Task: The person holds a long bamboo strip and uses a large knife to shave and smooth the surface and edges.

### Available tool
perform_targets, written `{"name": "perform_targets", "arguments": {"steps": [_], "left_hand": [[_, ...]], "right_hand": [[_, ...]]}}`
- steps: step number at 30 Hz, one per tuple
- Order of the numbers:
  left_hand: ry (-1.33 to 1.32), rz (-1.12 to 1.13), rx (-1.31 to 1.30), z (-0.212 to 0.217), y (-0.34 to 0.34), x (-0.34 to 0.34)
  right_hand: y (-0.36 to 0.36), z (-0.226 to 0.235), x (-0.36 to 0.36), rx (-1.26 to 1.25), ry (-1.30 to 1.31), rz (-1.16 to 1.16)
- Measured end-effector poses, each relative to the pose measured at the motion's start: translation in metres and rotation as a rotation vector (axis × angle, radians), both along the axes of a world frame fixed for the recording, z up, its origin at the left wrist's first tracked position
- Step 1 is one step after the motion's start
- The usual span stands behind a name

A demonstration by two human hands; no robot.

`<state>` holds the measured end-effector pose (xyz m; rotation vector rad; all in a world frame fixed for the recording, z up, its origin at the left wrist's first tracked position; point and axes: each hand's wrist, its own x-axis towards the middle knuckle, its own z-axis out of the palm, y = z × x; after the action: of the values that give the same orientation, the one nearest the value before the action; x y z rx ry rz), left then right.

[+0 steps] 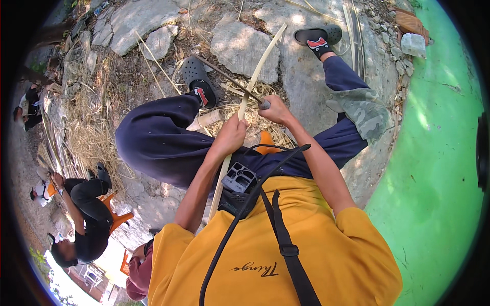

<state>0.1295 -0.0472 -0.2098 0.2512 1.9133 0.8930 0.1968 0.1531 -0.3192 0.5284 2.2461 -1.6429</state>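
Note:
My left hand (232,134) is closed round a long pale strip, probably bamboo (266,55). The strip slants from the stones ahead down past my left forearm to my waist. In my right hand (276,110) is the handle of a knife (224,74) with a long, thin, dark blade. The blade points to the far left and crosses the strip just beyond my left hand. It appears to touch the strip there. A pale cylindrical piece (205,119) lies by my left leg, partly hidden.
Shavings (94,130) and thin strips cover the ground to the left. Flat stones (245,46) lie around my shoes. A green surface (434,168) borders the right side. An orange seat (266,142) shows between my legs. A person in black (92,229) sits at left; others are beyond.

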Motion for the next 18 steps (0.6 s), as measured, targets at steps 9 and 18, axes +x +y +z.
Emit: {"name": "perform_targets", "arguments": {"steps": [9,18], "left_hand": [[-0.221,0.134,0.114,0.008,0.009,0.0],[-0.159,0.145,0.1,0.01,0.008,-0.004]], "right_hand": [[-0.013,0.038,0.024,-0.061,0.045,-0.043],[-0.01,0.036,-0.003,0.07,0.039,-0.006]]}}
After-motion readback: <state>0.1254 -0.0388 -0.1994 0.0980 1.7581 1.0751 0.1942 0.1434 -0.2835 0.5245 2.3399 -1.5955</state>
